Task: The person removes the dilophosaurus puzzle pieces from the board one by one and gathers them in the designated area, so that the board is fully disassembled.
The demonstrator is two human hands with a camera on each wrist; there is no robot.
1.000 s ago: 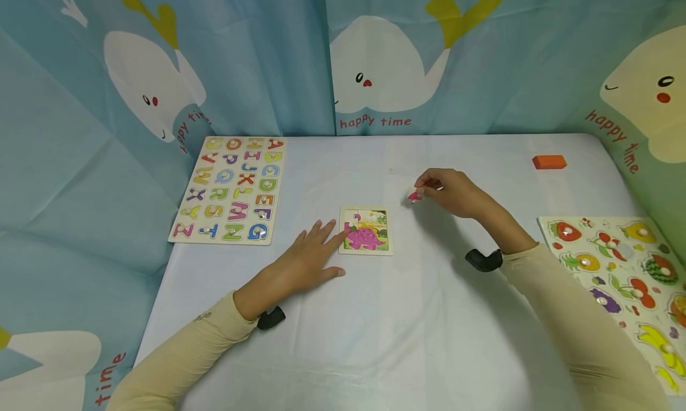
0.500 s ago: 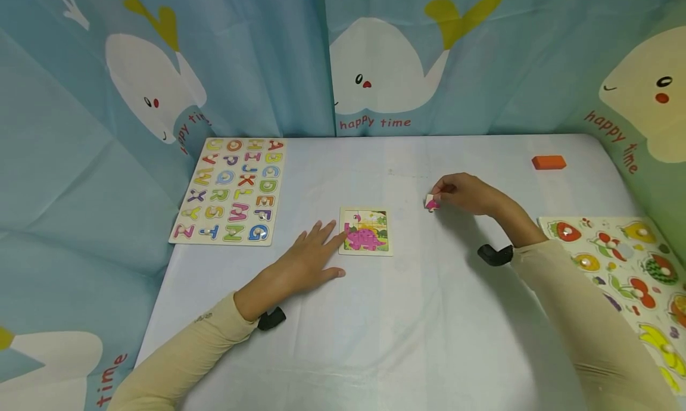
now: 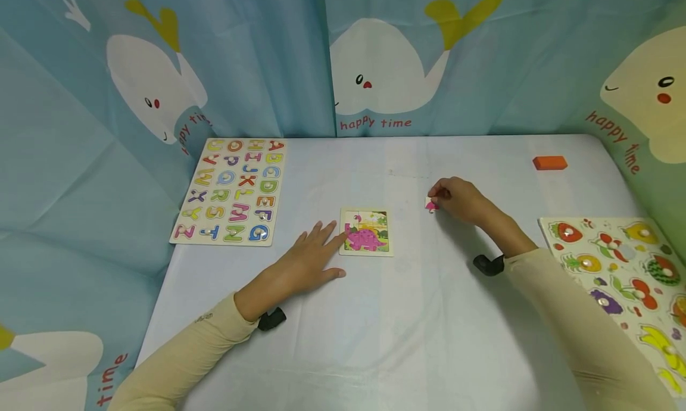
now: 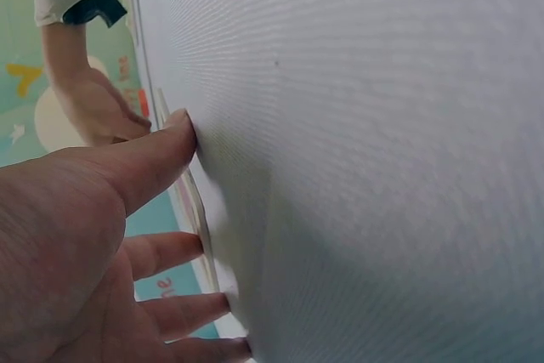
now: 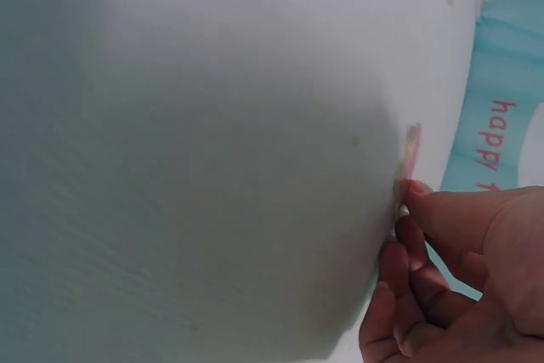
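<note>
Left hand [image 3: 306, 262] splayed, index finger at left edge of puzzle [image 3: 370, 237], right hand [image 3: 460, 201] pinching pink piece [image 3: 430, 206] right of puzzle, orange block [image 3: 549, 162] far right.

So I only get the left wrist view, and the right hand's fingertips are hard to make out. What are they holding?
Observer: The right hand pinches a small pink-and-white jigsaw piece.
Operator: And what's pictured on the board nearest the left hand?
Observer: That square, cream-framed puzzle board shows a pink dinosaur.
Operator: Anything farther left?
Observer: Yes, a cream rectangular alphabet board with multicoloured letters.
</note>
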